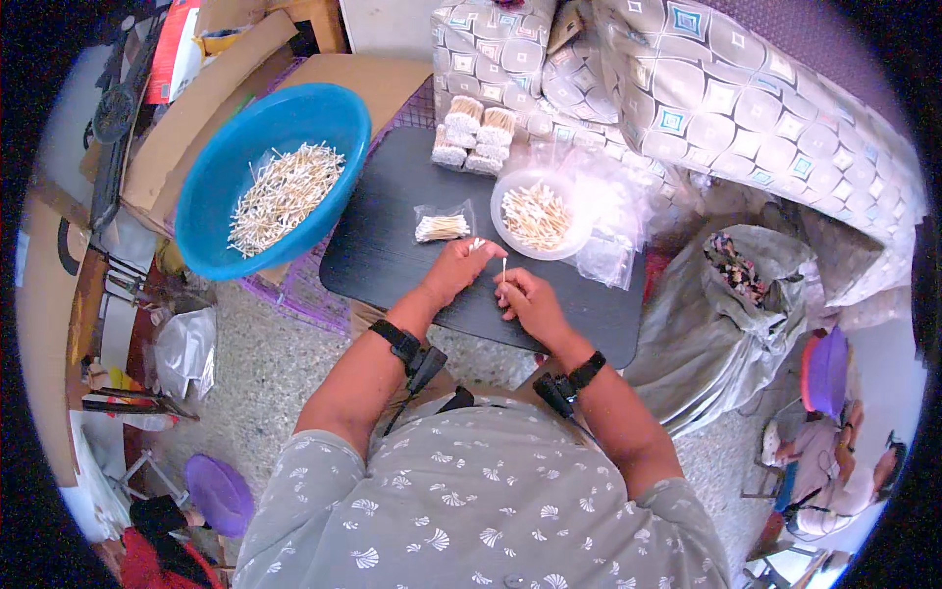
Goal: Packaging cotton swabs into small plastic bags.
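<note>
1. Beneath both hands: black rectangular tabletop with rounded corners (392,177).
2. Beside its left end: wide round blue plastic basin (211,187), heaped with loose white-tipped cotton swabs (285,196).
3. Toward the right end: crumpled clear plastic bags (628,221), spread just beside the round translucent plastic bowl (579,221), also full of swabs.
4. At the far edge: stacked swab bundles with pale sticks (476,135).
5. Left hand (454,275): fingers narrowed, pinching a few short white-tipped swabs (477,243); exact count impossible to tell.
6. Right hand (530,299): fingers curled, holding one slim white-tipped swab (504,266) nearly upright near the left fingertips.
7. Just beyond the left hand: small clear swab-filled packet (443,228), lying flat.
</note>
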A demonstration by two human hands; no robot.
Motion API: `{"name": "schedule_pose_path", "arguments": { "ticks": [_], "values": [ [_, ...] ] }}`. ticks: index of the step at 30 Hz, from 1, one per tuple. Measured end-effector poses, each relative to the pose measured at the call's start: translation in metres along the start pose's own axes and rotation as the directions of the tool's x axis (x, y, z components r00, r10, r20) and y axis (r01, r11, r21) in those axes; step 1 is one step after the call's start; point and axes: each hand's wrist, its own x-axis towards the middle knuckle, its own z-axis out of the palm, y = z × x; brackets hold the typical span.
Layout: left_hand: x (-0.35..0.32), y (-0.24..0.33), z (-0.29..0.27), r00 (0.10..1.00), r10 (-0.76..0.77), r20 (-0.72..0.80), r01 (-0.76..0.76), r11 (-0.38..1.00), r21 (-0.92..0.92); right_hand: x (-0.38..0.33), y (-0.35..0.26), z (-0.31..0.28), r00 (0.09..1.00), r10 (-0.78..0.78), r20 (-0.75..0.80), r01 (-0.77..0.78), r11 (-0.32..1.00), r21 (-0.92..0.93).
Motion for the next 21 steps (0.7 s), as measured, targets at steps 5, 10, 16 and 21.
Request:
{"name": "schedule_pose_path", "arguments": {
  "ticks": [5,10,16,21],
  "values": [
    [0.003,-0.006,-0.001,0.999,0.028,0.044,-0.029,0.999,0.020,0.001,-0.002,0.007,0.999,-0.025,-0.035,0.024,0.999,-0.046],
    [-0.001,0.005,0.003,0.995,0.074,0.071,-0.082,0.989,0.121,0.000,-0.004,0.006,0.996,-0.009,-0.093,0.003,0.998,-0.062],
    [-0.002,0.001,0.002,0.990,0.097,0.107,-0.110,0.986,0.125,0.001,-0.003,0.009,0.990,0.002,-0.144,-0.009,0.999,-0.047],
    [-0.001,-0.008,0.000,0.995,0.077,0.066,-0.081,0.995,0.056,0.000,-0.006,0.011,0.988,0.014,-0.155,-0.011,1.000,0.021]
  ]
}}
